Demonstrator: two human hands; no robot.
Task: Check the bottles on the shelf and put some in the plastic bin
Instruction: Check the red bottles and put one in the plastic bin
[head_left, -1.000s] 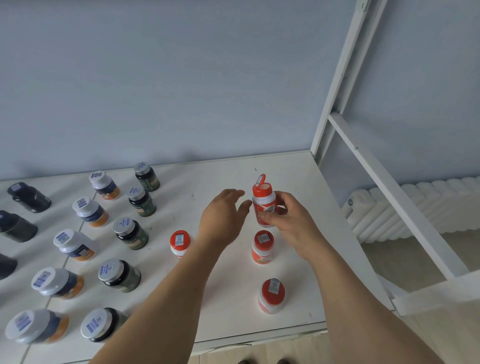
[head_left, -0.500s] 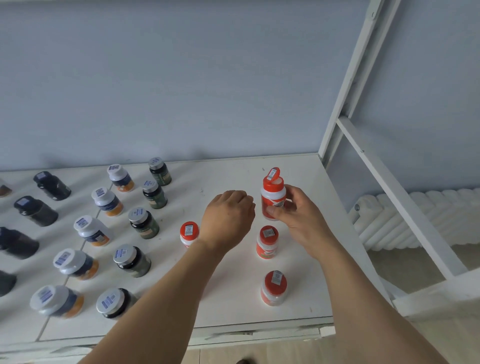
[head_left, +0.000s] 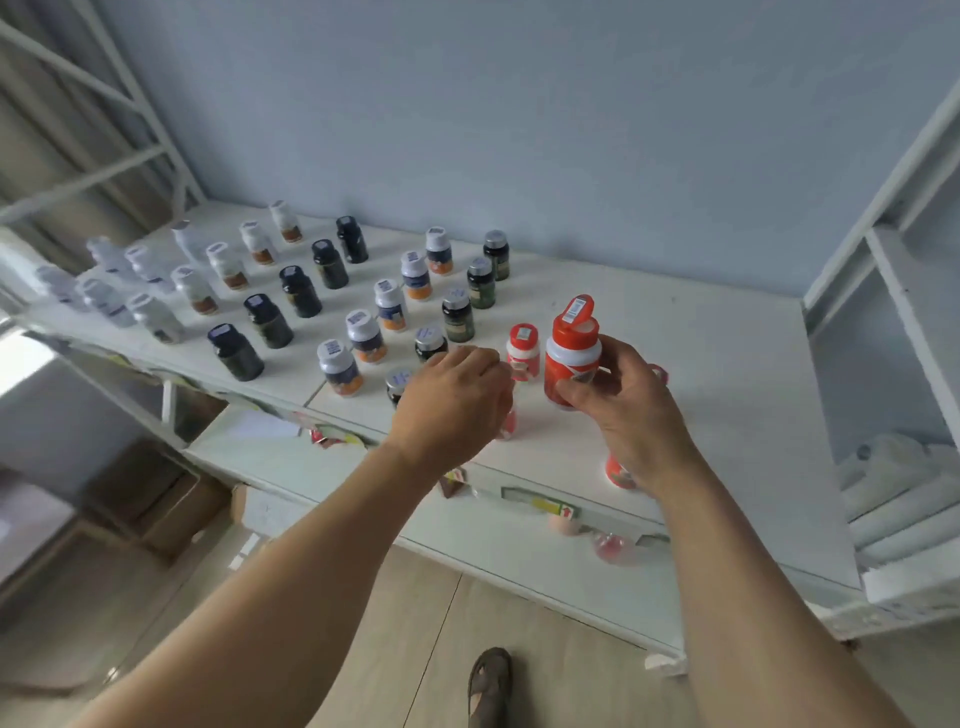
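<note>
Step in hand: checking. The right hand (head_left: 631, 410) holds a red-and-white plastic bottle with its red flip cap standing open (head_left: 571, 353) lifted clear of the white shelf (head_left: 727, 395), upright, so the white top under the cap shows.
Right grip: fingers and thumb curled round the lower body of the bottle.
Left grip: the left hand (head_left: 452, 400) hovers beside the held bottle, apart from it, fingers loosely bent and holding nothing.
Other task things: a second red-capped white bottle (head_left: 522, 353) stands on the shelf between the two hands; more red bottles are partly hidden under the hands. Rows of white-capped and dark bottles (head_left: 332, 301) fill the left part of the shelf.
Plastic bin: not in view, so its place cannot be told.
Next move, as a judgement: the cap likely wants pressing shut, probably by the left hand, before the bottle is either set back or carried off to the bin.
Edges: the shelf's front lip (head_left: 519, 493) lies just below the wrists; a white metal upright (head_left: 883, 218) bounds the right end.
Open room: bare shelf to the right of the held bottle and behind it toward the blue wall (head_left: 519, 130); the left is crowded, and a sweep there could topple bottles.
</note>
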